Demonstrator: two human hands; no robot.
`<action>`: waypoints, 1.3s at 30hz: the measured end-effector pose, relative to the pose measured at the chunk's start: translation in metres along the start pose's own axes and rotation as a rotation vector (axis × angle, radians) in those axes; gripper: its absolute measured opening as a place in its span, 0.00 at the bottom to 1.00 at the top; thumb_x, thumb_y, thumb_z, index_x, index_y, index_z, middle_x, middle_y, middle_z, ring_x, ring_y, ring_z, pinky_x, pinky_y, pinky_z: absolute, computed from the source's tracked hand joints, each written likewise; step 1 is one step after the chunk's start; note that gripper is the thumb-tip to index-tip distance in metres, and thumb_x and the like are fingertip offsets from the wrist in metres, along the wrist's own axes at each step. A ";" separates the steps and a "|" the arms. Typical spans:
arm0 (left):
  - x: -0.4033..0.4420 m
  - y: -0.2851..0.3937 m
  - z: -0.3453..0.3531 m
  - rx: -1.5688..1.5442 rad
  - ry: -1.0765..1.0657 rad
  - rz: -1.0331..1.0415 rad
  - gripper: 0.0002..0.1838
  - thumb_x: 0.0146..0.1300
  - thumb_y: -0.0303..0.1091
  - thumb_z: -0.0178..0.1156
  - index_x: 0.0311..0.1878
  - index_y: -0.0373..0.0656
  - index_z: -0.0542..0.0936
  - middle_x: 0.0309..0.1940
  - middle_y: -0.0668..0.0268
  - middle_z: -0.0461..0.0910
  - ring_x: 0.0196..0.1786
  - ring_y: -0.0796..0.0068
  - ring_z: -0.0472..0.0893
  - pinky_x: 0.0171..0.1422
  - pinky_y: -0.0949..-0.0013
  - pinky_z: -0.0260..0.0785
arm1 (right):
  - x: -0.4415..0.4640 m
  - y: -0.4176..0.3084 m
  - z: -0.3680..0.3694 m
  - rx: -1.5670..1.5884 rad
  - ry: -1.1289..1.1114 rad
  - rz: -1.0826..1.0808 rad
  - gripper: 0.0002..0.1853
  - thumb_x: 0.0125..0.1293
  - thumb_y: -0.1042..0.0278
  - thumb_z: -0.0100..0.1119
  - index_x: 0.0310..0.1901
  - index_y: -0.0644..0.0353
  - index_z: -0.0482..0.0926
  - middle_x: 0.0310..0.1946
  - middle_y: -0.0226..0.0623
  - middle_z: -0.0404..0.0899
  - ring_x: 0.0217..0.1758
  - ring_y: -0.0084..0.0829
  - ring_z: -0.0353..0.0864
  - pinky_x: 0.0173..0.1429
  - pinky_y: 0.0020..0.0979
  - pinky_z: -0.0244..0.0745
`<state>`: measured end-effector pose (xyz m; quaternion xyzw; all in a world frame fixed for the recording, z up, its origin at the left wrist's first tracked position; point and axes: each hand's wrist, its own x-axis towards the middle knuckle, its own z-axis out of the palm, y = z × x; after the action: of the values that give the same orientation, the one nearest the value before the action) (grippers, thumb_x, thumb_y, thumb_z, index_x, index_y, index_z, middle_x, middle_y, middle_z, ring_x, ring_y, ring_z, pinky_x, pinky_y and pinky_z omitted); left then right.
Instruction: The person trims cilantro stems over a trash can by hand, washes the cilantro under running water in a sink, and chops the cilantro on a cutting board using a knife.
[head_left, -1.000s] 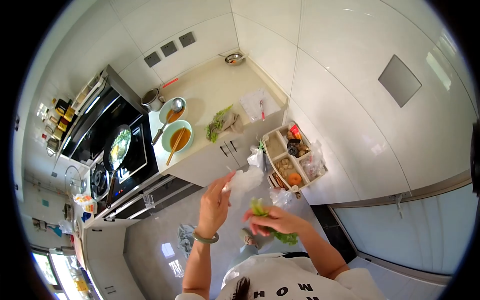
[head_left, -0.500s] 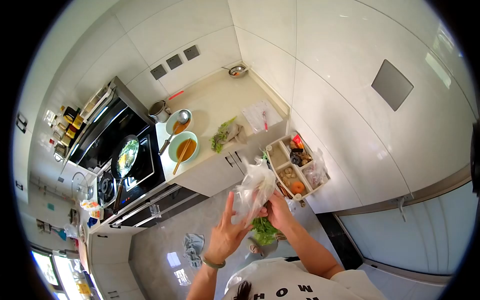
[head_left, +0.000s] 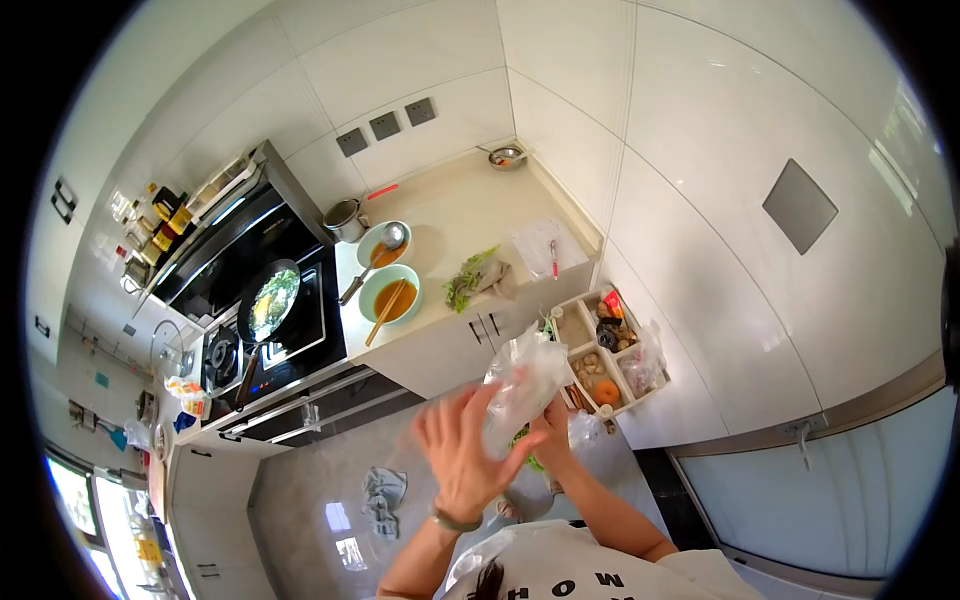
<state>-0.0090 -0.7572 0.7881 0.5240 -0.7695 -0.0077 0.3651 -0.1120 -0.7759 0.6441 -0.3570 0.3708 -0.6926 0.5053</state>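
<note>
A clear plastic bag [head_left: 525, 380] hangs upright in front of me, above the floor. My right hand [head_left: 553, 438] closes around its lower part. Green leafy vegetables [head_left: 522, 440] show just beneath the bag, mostly hidden behind my hands. My left hand [head_left: 465, 450] is on the bag's left side with its fingers spread and slightly blurred. Its fingertips overlap the bag's edge; whether they touch it I cannot tell.
A bunch of greens [head_left: 470, 280] lies on the counter [head_left: 455, 195], right of two bowls of brown liquid. Left of them a frying pan [head_left: 272, 300] with food sits on the stove. A divided vegetable rack [head_left: 575, 325] stands by the wall. A crumpled cloth [head_left: 383, 500] lies on the floor.
My left hand's fingers have spread and moved left from the bag. The bag stays in my right hand, and less of the greens below shows. The camera view has shifted slightly.
</note>
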 end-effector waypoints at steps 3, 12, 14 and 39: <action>0.019 -0.001 0.030 0.002 -0.007 0.076 0.23 0.49 0.47 0.71 0.48 0.49 0.82 0.49 0.64 0.75 0.51 0.63 0.73 0.56 0.55 0.62 | 0.002 0.016 -0.010 -0.353 -0.107 -0.221 0.18 0.74 0.69 0.48 0.64 0.60 0.67 0.42 0.26 0.76 0.34 0.21 0.74 0.35 0.24 0.70; -0.049 -0.033 0.031 -0.336 -0.004 0.552 0.23 0.52 0.28 0.68 0.54 0.47 0.80 0.55 0.65 0.77 0.62 0.58 0.73 0.66 0.56 0.64 | 0.025 -0.060 -0.004 0.195 0.043 0.243 0.18 0.71 0.58 0.55 0.59 0.52 0.72 0.36 0.26 0.74 0.33 0.20 0.72 0.37 0.22 0.68; -0.034 -0.029 0.034 -0.427 0.048 0.239 0.23 0.52 0.24 0.66 0.54 0.46 0.80 0.54 0.64 0.79 0.60 0.57 0.74 0.65 0.57 0.66 | 0.024 -0.075 -0.002 0.219 -0.045 0.274 0.18 0.71 0.55 0.56 0.58 0.51 0.73 0.31 0.25 0.73 0.28 0.17 0.70 0.32 0.20 0.64; -0.145 -0.078 0.077 -1.037 -0.385 -0.865 0.15 0.69 0.37 0.57 0.52 0.36 0.81 0.38 0.69 0.79 0.42 0.79 0.76 0.50 0.74 0.67 | 0.024 0.170 -0.115 0.186 0.660 0.892 0.18 0.69 0.63 0.52 0.58 0.56 0.68 0.51 0.41 0.74 0.51 0.44 0.77 0.50 0.46 0.77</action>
<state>0.0364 -0.7033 0.6200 0.5308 -0.4401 -0.6107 0.3894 -0.1433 -0.8177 0.4446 0.1162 0.5617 -0.5166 0.6357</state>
